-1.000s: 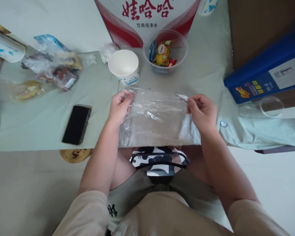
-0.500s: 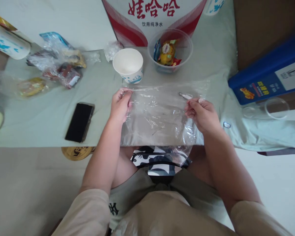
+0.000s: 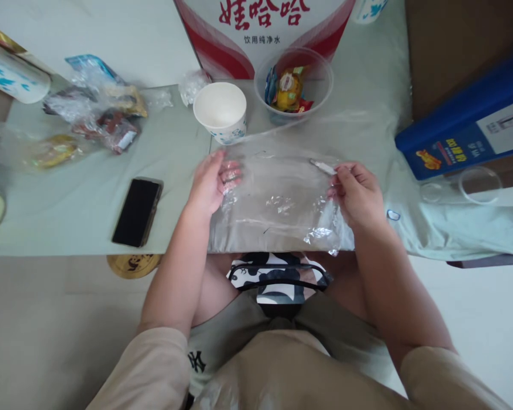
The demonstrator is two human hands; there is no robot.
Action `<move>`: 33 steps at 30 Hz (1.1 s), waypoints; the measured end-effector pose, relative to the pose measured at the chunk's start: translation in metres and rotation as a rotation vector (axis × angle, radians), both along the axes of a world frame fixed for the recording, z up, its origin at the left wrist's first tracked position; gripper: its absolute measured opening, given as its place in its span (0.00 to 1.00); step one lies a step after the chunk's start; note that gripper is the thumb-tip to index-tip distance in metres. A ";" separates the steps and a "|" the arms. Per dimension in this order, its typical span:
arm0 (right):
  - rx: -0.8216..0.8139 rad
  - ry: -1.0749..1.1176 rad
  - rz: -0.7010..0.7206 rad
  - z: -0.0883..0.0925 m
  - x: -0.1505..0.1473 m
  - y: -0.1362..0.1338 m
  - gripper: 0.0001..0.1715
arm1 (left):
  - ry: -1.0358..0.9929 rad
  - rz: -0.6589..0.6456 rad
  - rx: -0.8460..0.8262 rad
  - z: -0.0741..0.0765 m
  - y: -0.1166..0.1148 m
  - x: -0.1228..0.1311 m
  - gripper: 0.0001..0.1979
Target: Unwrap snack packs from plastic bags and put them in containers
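A clear plastic bag (image 3: 282, 188) lies spread on the pale green cloth (image 3: 81, 193) over the table's front edge. My left hand (image 3: 209, 182) grips the bag's left side, fingers curled under the film. My right hand (image 3: 357, 193) pinches its right side near the top corner. Both hands hold the bag stretched between them. Just beyond it stand a white paper cup (image 3: 220, 111) and a clear bowl (image 3: 294, 85) with wrapped snacks inside.
A black phone (image 3: 137, 212) lies left of my left arm. Wrapped snacks in plastic (image 3: 96, 117) are piled at the far left. A red and white water carton (image 3: 265, 28) stands behind. A blue box (image 3: 465, 122) and a clear glass (image 3: 474, 185) sit right.
The bag's far edge has lifted and billowed toward the bowl. My left fingers have slid under the film; my right hand has risen a little.
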State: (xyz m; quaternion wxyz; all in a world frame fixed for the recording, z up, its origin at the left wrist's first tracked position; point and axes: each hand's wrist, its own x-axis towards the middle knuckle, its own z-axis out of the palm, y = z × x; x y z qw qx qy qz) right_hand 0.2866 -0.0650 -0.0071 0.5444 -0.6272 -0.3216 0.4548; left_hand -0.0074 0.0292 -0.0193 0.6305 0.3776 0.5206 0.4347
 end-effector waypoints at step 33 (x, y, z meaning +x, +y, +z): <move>0.107 -0.365 0.190 -0.041 -0.010 -0.003 0.39 | 0.108 0.084 0.346 0.003 -0.016 0.013 0.29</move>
